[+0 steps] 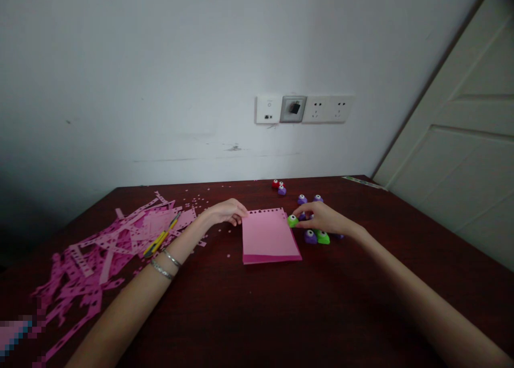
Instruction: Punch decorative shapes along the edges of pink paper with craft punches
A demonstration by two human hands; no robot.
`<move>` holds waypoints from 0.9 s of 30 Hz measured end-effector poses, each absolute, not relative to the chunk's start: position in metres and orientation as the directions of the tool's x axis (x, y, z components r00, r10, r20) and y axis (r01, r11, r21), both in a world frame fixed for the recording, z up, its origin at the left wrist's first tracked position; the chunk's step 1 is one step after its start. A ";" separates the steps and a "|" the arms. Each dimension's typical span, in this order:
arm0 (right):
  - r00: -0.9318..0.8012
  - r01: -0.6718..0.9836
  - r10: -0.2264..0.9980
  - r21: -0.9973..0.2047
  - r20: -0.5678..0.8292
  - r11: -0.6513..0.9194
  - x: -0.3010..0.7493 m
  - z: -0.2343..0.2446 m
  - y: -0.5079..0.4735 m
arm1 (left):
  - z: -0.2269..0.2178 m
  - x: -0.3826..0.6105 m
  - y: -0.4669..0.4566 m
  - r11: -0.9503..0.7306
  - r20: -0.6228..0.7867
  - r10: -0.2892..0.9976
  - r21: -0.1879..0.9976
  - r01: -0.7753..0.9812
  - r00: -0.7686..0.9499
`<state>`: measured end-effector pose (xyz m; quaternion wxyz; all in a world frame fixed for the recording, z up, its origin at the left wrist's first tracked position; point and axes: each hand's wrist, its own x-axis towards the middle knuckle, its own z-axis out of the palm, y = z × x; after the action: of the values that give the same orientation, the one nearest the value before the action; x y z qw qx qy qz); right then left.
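Note:
A stack of pink paper sheets [269, 234] lies on the dark table, with a row of punched holes along its far edge. My left hand [227, 212] has its fingers closed on the stack's far left corner. Between the thumb and fingers of my right hand [317, 218] is a small green eyeball toy [293, 221], at the right edge of the paper. Close to that hand stand a purple eyeball toy [310, 237] and another green eyeball toy [323, 237]. More purple ones [302, 200] sit just behind it, some partly covered by the fingers.
Pink paper strips with holes [96, 255] are heaped on the left, with a yellow utility knife [163, 235] on top. Red and purple toys [281, 190] stand near the wall. Wall sockets [325, 109] are above the table [257, 314]; a patterned strip [364, 182] lies at the back right.

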<state>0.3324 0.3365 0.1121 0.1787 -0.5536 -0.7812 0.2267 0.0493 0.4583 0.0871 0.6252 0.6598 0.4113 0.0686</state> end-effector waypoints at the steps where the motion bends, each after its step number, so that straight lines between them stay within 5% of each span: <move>1: -0.322 0.785 0.946 -0.551 0.029 0.284 0.332 0.112 0.336 | 0.088 0.049 0.458 0.122 -0.429 0.633 0.878 0.464 0.645; 27: -0.331 0.787 0.943 -0.542 0.030 0.294 0.334 0.110 0.338 | 0.089 0.050 0.457 0.122 -0.425 0.630 0.881 0.457 0.650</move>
<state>0.3337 0.3385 0.1098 0.1753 -0.5510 -0.7850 0.2221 0.0505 0.4565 0.0886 0.6252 0.6588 0.4126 0.0692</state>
